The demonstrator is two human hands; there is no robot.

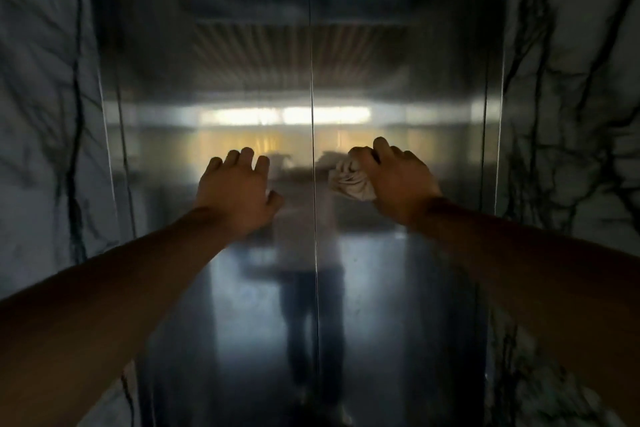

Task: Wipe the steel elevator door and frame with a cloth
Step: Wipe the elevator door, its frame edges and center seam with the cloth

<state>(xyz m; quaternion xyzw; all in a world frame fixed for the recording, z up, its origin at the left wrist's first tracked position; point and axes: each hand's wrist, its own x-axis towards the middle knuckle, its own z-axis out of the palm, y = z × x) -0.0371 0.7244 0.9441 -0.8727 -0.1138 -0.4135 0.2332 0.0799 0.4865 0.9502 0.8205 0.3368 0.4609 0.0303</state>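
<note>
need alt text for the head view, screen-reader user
A person's right hand presses a bunched cloth against the right panel of a closed steel elevator door, just right of the centre seam. The left hand rests fingers-spread on the left panel. Veined marble walls flank the door.

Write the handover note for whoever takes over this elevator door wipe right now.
Left hand: open, fingers spread against the left door panel, holding nothing.
Right hand: grips the bunched cloth against the right door panel, just right of the centre seam.
Done: cannot tell from this view; the steel is reflective and shows no clear wiped edge.
Left: judging by the cloth's spot, likely the rest of both panels and the steel frame beside the marble wall.
</note>
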